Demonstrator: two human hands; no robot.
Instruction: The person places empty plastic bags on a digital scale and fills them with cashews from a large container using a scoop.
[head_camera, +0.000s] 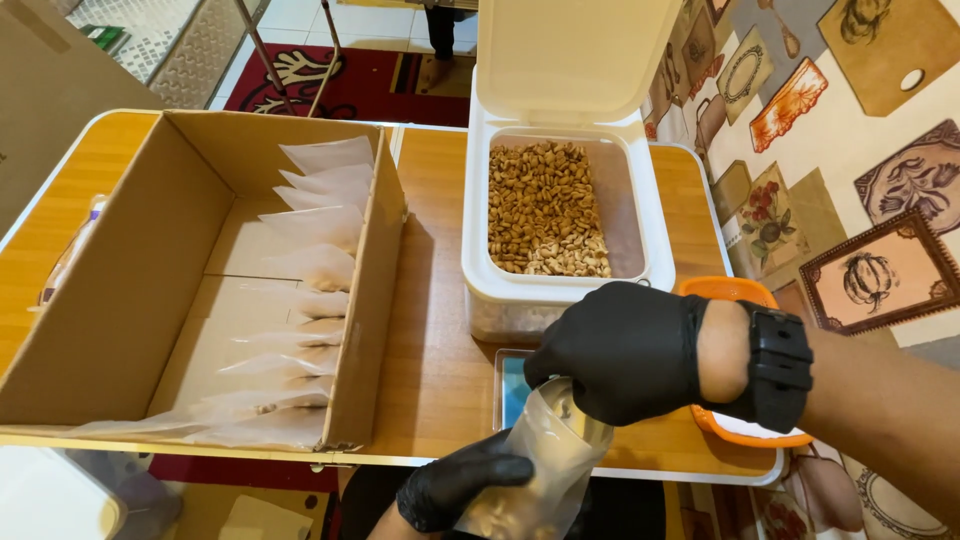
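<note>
Plastic bag (545, 465) hangs just off the table's (440, 350) near edge, its long axis tilted up to the right; our left hand (460, 488) clasps its lower side while our right hand (625, 350), nearer the nut bin (560, 290), closes over its mouth.

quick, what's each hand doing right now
Left hand: closed around the lower part of a clear plastic bag.
Right hand: closed over the bag's open top; what the fingers hold cannot be told.

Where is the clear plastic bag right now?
The clear plastic bag sits low in the head view, held between both gloved hands at the table's near edge.
</note>
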